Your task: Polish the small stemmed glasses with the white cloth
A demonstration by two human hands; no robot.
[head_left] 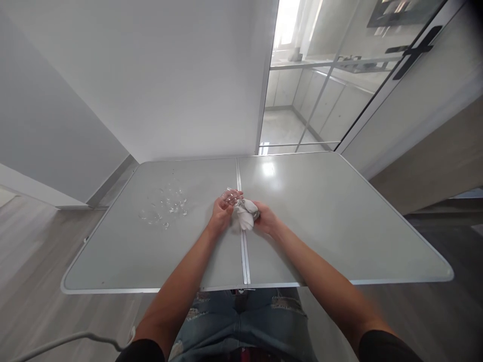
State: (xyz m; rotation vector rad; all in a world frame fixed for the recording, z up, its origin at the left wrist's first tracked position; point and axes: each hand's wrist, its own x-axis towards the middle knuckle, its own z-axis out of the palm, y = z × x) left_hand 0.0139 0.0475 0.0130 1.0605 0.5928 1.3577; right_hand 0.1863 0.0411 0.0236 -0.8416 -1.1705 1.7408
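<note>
Near the middle seam of the table (320, 216), my left hand (220, 215) is closed around a small clear piece (230, 197), shiny like glass or plastic; its exact kind cannot be made out. A crumpled white cloth (246, 215) is bunched in my right hand (266, 218), pressed against the near side of the clear piece. The cloth hides some of my right fingers. Farther left on the tabletop lie several clear, see-through items (166, 203), with small glints and white bits among them.
A white wall (196, 90) rises behind the table's far edge. To its right is a glass-paned door (317, 90) with a black handle (417, 52). A pale cable (75, 337) runs at the lower left, above the wood-look floor (33, 256).
</note>
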